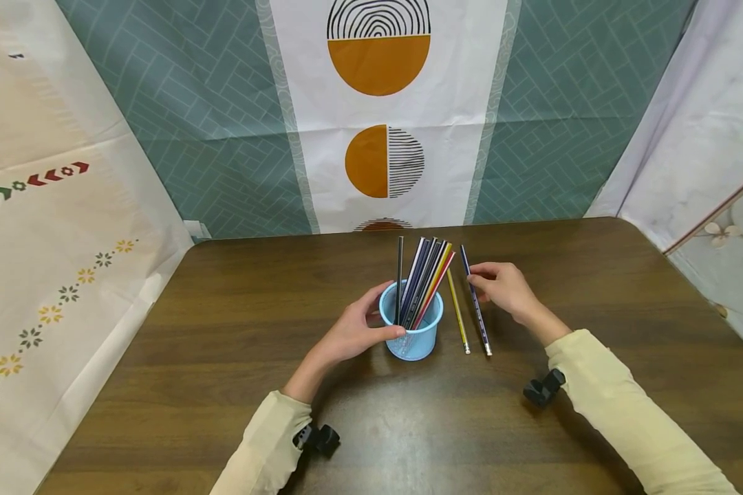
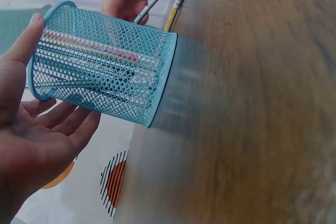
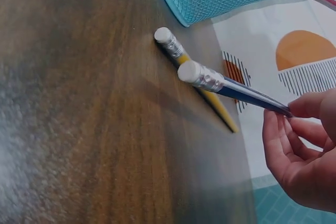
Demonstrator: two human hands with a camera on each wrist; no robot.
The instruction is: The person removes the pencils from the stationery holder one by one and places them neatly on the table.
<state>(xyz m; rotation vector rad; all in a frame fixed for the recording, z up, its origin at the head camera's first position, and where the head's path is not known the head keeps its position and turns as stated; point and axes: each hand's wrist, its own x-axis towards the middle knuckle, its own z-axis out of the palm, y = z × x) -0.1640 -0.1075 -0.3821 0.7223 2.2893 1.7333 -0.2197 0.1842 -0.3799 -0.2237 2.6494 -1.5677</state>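
Note:
A light-blue mesh pencil cup [image 1: 411,347] stands upright on the table with several pencils [image 1: 422,282] leaning in it, black, blue, white, yellow and red among them. My left hand [image 1: 362,326] holds the cup from the left, thumb on the near side and fingers round the far side near the rim. To the right of the cup, my right hand [image 1: 501,289] pinches a dark blue pencil [image 3: 247,93] between thumb and fingers, its white eraser toward me. Beside it a yellow pencil [image 1: 456,309] lies on the table, between the cup and the blue pencil.
The brown wooden table [image 1: 223,330] ends at the back against a hanging cloth [image 1: 235,158] with orange half circles. Patterned cloth [image 1: 56,275] hangs on the left, and a white floral one [image 1: 687,137] on the right. A black wrist camera [image 1: 543,388] sits on each sleeve.

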